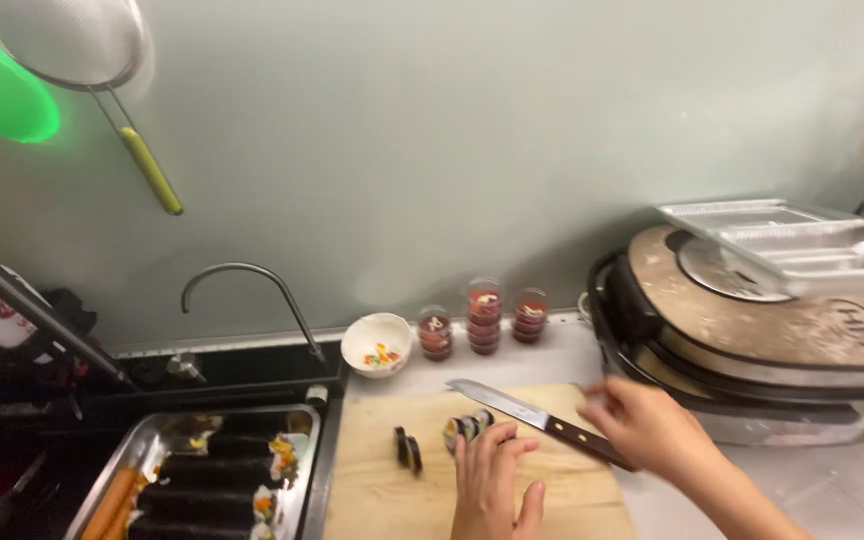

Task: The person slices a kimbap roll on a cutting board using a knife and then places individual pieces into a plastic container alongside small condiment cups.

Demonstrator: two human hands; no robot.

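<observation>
Pale grey-green wall backed a kitchen counter, with a wooden cutting board point(552, 500) lying on it at centre near. Left hand point(493, 480) lay palm down on the board, fingers extended toward the far side and slightly spread, fingertips touching the near end of a short row of cut seaweed roll slices point(466, 428); it enclosed nothing. Two separate slices point(408, 449) stood on edge just left of that hand. Right hand point(645, 423) came in from the near right, wrist angled inward, fingers loosely curled and somewhat blurred, resting at the brown handle of a knife point(537, 419); whether it gripped the handle could not be told. Knife blade pointed far-left, lying across the board just beyond the row of slices. Metal tray point(152, 440) of whole uncut rolls sat left of the board. Small white bowl point(376, 343) and stacked sauce cups point(483, 316) stood beyond the board, by the wall. Round cooker point(752, 340) stood at right.
</observation>
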